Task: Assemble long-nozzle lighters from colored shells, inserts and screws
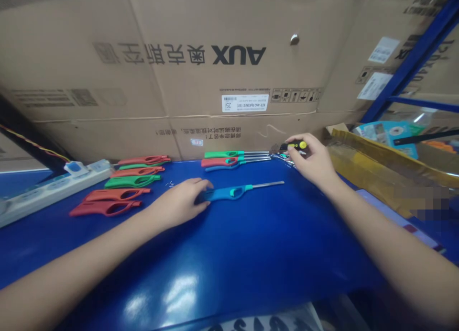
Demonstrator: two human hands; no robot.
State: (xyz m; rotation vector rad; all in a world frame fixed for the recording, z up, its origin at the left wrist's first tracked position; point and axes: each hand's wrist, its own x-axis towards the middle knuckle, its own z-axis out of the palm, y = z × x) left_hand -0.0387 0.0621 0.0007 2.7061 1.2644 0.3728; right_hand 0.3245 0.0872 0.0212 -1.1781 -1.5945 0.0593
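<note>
My left hand point(184, 202) has its thumb and fingers closed round the rear end of a blue long-necked gas lighter point(225, 193). The lighter lies on the blue table, its metal tube pointing right and a teal trigger in its handle. Farther right, my right hand point(313, 159) grips a black-and-yellow hand tool point(294, 146) whose exact kind I cannot make out. Beneath that hand is a small pile of metal pieces point(285, 159). Close to the pile are the tube tips of several finished-looking lighters, including a green one point(222, 154) and a red one point(219, 162).
Red and green lighter handles without tubes point(107, 206) lie at left, beside a white power strip point(57, 190). A large cardboard box point(201, 87) stands behind the table point(229, 254). At right are a taped carton point(373, 173), a phone-like flat object point(398, 218) and a blue frame point(412, 53).
</note>
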